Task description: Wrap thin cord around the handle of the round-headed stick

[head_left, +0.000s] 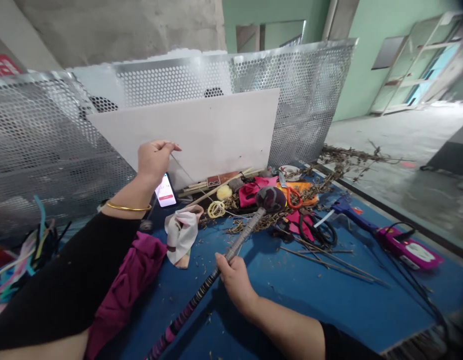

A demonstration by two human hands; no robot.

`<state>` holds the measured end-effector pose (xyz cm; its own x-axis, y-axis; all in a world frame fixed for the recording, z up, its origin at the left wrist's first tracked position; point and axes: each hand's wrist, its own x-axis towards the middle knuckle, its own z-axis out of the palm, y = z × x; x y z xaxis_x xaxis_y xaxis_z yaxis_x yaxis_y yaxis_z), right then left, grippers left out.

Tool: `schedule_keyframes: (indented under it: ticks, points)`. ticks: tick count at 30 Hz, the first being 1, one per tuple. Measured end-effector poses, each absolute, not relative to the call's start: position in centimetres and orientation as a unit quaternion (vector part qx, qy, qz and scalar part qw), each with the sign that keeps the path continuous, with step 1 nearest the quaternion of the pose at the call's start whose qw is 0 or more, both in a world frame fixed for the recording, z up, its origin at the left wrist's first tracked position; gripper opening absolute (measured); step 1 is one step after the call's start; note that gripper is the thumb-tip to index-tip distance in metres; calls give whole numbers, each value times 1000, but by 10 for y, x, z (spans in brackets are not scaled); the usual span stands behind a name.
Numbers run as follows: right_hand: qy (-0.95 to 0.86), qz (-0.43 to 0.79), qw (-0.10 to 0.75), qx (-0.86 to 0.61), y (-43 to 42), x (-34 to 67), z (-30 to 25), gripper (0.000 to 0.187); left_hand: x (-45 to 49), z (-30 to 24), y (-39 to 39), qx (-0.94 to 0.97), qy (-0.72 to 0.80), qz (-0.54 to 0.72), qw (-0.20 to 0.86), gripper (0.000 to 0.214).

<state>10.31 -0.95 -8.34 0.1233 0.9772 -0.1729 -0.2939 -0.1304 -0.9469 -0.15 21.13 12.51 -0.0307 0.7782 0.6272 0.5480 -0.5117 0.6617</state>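
Note:
My left hand (158, 156) is raised in front of the white board, fingers pinched on a thin cord (183, 168) that slants down toward the clutter. Where the cord's far end lies I cannot make out. Closed round a wrapped stick (242, 239) is my right hand (236, 281). Grey winding covers the stick's upper part, and purple and black bands run along its lower part. A dark patterned ball (271, 199) tops it. Close to the stick lie a pale yellow bundle of string (216, 209) and a crumpled white cloth (181, 232).
Dried twigs, pink cloth (251, 191), orange-handled scissors (292, 196) and black-handled scissors (321, 231) crowd the blue table (291, 310). A purple-and-blue glue gun (404, 246) with cables lies right. A lit phone (165, 194) leans near the white board (201, 130). Magenta fabric (129, 280) lies under my left arm.

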Motion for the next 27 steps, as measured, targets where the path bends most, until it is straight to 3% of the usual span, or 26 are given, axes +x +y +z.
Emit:
schedule_keyframes:
  ticks: [6, 10, 13, 15, 18, 22, 27]
  points:
    - [-334, 587, 547, -495, -11, 102, -90, 46, 17, 147, 192, 750, 423, 499, 103, 20]
    - [-335, 589, 543, -496, -11, 103, -92, 48, 15, 157, 161, 846, 362, 336, 198, 19]
    - [-334, 591, 545, -491, -13, 104, -92, 49, -12, 145, 169, 827, 463, 177, 266, 30]
    - [-332, 593, 543, -493, -14, 104, -91, 49, -40, 127, 188, 745, 629, 155, 155, 38]
    - [-332, 596, 536, -498, -15, 103, -90, 51, -82, 90, 211, 684, 715, 119, 80, 18]
    - [-350, 578, 540, -502, -15, 102, -89, 51, -120, 37, 213, 618, 781, 58, 60, 36]
    - [-350, 574, 544, -503, -14, 101, -90, 49, -138, -4, 207, 583, 811, 37, 41, 37]
